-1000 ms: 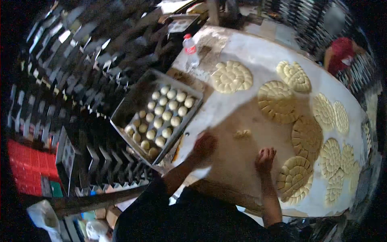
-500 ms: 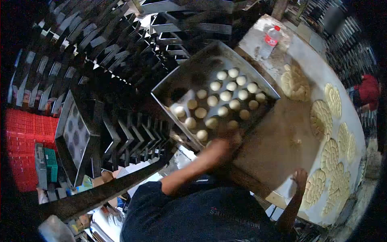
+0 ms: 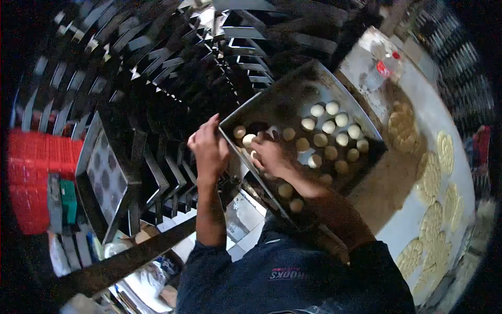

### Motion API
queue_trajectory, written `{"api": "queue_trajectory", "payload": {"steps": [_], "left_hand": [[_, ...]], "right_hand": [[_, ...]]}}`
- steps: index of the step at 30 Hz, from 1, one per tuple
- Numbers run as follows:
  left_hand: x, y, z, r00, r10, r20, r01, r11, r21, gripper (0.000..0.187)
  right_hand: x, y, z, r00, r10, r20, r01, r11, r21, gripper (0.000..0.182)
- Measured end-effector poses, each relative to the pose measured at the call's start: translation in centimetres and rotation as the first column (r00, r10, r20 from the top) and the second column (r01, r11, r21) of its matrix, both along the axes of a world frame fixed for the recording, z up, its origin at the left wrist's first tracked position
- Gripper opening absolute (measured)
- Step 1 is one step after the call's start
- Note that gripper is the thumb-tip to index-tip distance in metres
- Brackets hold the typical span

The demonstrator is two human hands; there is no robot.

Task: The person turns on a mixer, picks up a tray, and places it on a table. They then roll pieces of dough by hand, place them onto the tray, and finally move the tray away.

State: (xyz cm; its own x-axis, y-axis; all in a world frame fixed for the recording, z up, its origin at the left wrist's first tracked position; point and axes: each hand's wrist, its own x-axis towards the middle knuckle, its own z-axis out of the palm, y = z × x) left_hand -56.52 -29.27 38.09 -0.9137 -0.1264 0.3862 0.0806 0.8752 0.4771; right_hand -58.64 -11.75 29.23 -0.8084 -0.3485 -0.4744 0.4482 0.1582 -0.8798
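A deep metal tray carries several round pale dough balls, loosely set in rows. My right hand reaches down inside it near the left wall. Its fingers are curled around a dough ball, mostly hidden under them, with another ball right at the fingertips. Just outside the tray's left corner is my left hand, fingers bent but apart, thumb close to the rim, and no dough shows in it.
On the table at right lie several flat scored dough pieces and a plastic bottle with a red cap. Racks of dark trays stand left and behind. Another tray juts out near red crates.
My left hand has gone from the tray's near edge to beside its left corner. My right hand has come from the table into the tray. The view has shifted slightly.
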Motion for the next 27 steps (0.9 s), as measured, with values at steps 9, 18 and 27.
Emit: {"api": "queue_trajectory", "payload": {"steps": [9, 18, 27], "left_hand": [[3.6, 26.2, 3.8, 0.538, -0.843, -0.001, 0.829, 0.529, 0.181, 0.036], [-11.6, 57.4, -9.3, 0.427, -0.804, 0.413, 0.206, 0.532, 0.821, 0.03], [-9.8, 62.2, -11.6, 0.675, -0.671, 0.307, -0.195, 0.239, 0.951, 0.032]], "right_hand": [[15.7, 34.1, 3.7, 0.224, -0.111, -0.968, 0.923, 0.344, 0.174, 0.012], [40.5, 46.8, -7.2, 0.552, -0.123, -0.824, 0.827, 0.205, 0.524, 0.011], [42.0, 49.7, -6.2, 0.317, -0.207, -0.926, 0.948, 0.113, 0.299, 0.014]]}}
